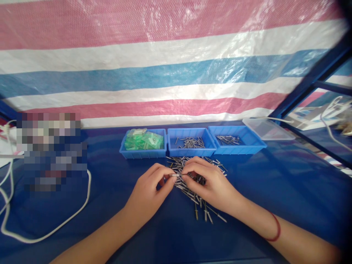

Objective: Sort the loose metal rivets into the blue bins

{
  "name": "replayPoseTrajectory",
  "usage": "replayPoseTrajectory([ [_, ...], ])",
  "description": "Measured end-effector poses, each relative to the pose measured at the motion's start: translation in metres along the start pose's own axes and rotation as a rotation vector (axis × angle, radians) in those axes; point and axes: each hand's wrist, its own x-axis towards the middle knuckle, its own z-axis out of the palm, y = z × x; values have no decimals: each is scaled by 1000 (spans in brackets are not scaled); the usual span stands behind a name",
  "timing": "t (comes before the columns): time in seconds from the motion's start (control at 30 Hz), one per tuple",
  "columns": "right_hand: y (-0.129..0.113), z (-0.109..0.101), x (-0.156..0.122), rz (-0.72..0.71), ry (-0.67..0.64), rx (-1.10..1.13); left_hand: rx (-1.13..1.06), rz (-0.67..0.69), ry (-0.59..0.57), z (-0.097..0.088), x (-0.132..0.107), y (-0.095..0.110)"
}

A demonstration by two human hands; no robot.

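Observation:
Between the fingertips of both hands is a thin metal pop rivet (pixel 177 175), held level. My left hand (pixel 154 185) pinches one end of it, and my right hand (pixel 207 179) pinches the other. Under and around the fingers lies a loose heap of pop rivets (pixel 192 198), mostly silvery with a few brassy ones; my right hand hides part of it. Just behind the heap, a blue bin (pixel 191 151) contains more rivets. To its right, another blue bin (pixel 239 149) has a smaller group of them.
A third blue bin (pixel 145 153) at the left contains green plastic packets (pixel 143 140). A clear plastic lid (pixel 268 129) lies at the back right. White cable (pixel 64 226) loops across the blue table (pixel 110 194) at left, beside a blurred-out area. A striped sheet (pixel 165 77) hangs behind.

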Motion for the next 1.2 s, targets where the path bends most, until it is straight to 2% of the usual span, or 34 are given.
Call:
replayPoseTrajectory([
  [0.1, 4, -10, 3, -49, 10, -135, 54, -1, -23, 1, 0, -2],
  [0.17, 10, -26, 7, -37, 91, -238, 111, 15, -50, 2, 0, -4],
  [0.27, 30, -59, 10, 63, 284, -460, 208, 58, -89, 2, 1, -9],
  [0.33, 47, -79, 10, 171, 357, -645, 273, 79, -107, 1, 1, -12],
  [0.4, 66, -92, 9, 257, 372, -781, 328, 89, -128, 1, 0, -14],
  [0.47, 79, -97, 7, 291, 360, -851, 367, 94, -164, 0, 0, -15],
  [0.6, 83, -89, 7, 263, 336, -879, 415, 98, -238, -1, 1, -12],
  [0.73, 55, -69, 11, 95, 264, -728, 483, 112, -256, 0, 3, -11],
  [0.87, 23, -41, 9, -74, 46, -429, 566, 147, -181, 2, 2, -14],
  [0.97, 8, -19, 6, -125, -115, -292, 569, 190, -160, 3, 1, -14],
  [1.1, 4, -4, 3, -114, -176, -243, 407, 231, -105, 2, -1, -8],
  [1.2, 5, -3, 3, -79, -174, -180, 142, 112, -13, 2, -1, -4],
])
